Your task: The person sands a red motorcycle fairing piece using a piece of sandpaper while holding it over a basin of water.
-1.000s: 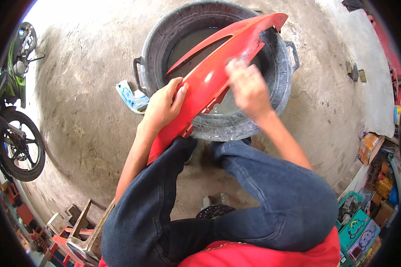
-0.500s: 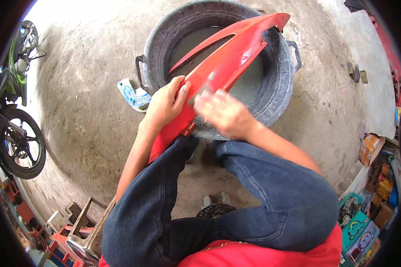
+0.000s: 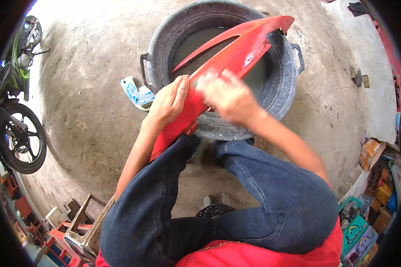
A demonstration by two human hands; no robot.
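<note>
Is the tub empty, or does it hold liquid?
It holds some: murky liquid shows in the bottom of the tub, around the red panel. Its depth I cannot tell.

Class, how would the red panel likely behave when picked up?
The panel is probably stiff: its far end reaches over the tub without visible sag. Its thin-looking edges suggest it may be light for its size. Its glossy surface could feel slippery.

Red panel (image 3: 236, 55): slants across tub (image 3: 278, 91) — blocks the middle.
Tub right: I see a way in; right hand (image 3: 229, 98) crowds near side.
Left handle (image 3: 143, 66): blue-white piece (image 3: 132, 92) just beside — tight.
</note>
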